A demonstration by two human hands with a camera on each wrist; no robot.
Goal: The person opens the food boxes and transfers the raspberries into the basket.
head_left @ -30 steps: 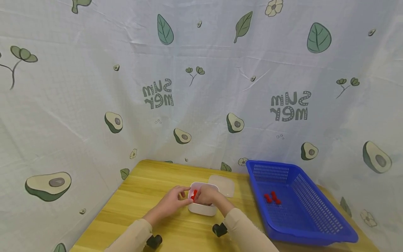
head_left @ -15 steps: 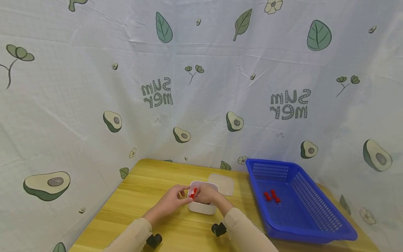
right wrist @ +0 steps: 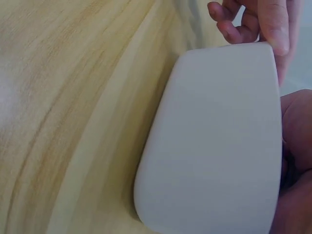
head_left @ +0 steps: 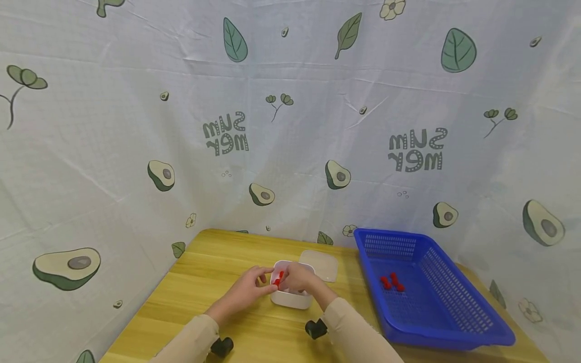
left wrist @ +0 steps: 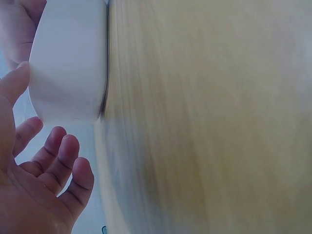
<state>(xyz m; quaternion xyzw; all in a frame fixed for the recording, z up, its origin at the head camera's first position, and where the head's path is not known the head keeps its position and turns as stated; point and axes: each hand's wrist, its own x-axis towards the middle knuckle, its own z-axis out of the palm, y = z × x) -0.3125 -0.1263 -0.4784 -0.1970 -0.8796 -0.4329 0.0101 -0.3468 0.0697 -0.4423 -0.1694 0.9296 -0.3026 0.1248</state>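
Note:
A small white open box [head_left: 290, 300] stands on the wooden table. My left hand [head_left: 247, 290] is at its left side; thumb and index finger touch the rim while the other fingers stay loosely bent, as the left wrist view shows. Small red pieces [head_left: 281, 275] show inside the box, too small to name. My right hand [head_left: 299, 279] reaches down into the box, its fingers bent beside the red pieces. The box wall [right wrist: 214, 141] hides those fingertips in the right wrist view, so whether they grip a piece is unclear.
A translucent lid [head_left: 323, 265] lies just behind the box. To the right sits a large blue plastic basket [head_left: 447, 327] with several small red pieces [head_left: 392, 282] on its floor. A printed curtain [head_left: 290, 151] hangs behind the wooden table [head_left: 218, 257].
The red pieces in the box have shifted slightly beside the right fingertips. My right hand has tilted a little within the box. The left hand keeps its place on the rim.

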